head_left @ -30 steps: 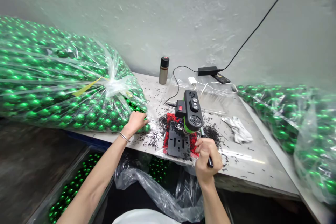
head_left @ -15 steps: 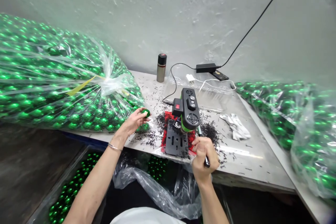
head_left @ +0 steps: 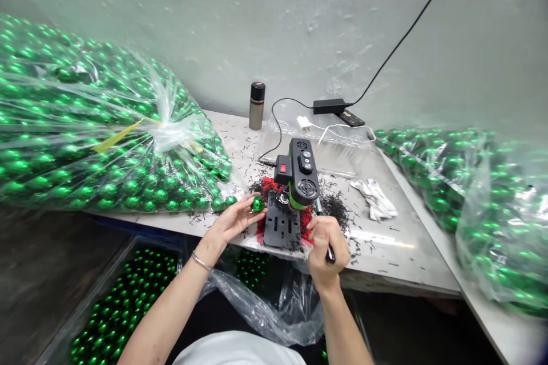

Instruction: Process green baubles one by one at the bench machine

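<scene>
Between the fingertips of my left hand (head_left: 233,221) is a shiny green ball (head_left: 257,203), held just left of a small bench drill press (head_left: 303,174). My right hand (head_left: 329,248) is wrapped round the press's lever handle (head_left: 330,255), whose black end pokes out below the fist. The press has a black top with round vents and a red switch. Its slotted black base plate (head_left: 281,229) rests on a red mat (head_left: 305,223), with black shavings (head_left: 336,209) strewn around. The tool tip under the head is mostly hidden.
A big clear bag of green balls (head_left: 107,137) fills the left, another bag (head_left: 492,217) the right. Behind the press are a bottle (head_left: 257,105), a power adapter (head_left: 329,106) and a plastic tray (head_left: 342,162). White gloves (head_left: 375,199) lie right. More balls (head_left: 128,296) sit below.
My left hand has moved right with the green ball, from beside the left bag to the edge of the press. My right hand keeps its grip on the lever. The view has shifted slightly.
</scene>
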The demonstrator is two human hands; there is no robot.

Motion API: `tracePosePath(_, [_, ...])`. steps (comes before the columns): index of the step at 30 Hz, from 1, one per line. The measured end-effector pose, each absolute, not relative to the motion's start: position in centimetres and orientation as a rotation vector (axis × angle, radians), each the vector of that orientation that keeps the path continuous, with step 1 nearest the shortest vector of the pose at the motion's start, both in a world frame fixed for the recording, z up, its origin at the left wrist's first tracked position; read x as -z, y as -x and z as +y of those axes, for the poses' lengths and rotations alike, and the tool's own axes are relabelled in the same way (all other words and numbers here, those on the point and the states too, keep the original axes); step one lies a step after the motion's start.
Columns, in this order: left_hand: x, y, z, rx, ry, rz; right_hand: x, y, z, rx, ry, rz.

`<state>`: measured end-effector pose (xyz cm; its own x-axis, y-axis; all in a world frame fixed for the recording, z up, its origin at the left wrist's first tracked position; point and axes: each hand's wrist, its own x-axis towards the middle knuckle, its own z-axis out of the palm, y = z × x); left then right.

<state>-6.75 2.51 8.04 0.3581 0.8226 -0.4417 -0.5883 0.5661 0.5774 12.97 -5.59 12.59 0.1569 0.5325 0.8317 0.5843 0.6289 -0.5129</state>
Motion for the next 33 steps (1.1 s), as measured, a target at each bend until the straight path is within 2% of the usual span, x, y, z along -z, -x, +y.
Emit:
tracePosePath(8, [-7.0, 4.8, 1.4, -0.932, -0.250, 0.877, -13.1, -13.0, -5.7, 0.062, 1.023, -1.500])
tracePosePath(22, [-5.4, 2.5, 0.8, -0.979, -0.509, 0.937, -15.8, -13.2, -5.3, -0.016, 1.051, -1.490])
tracePosePath(33, [-3.2, 0.7, 0.3, -1.077, -1.342, 1.254, -15.4, -13.3, -5.6, 0.033, 1.057, -1.545])
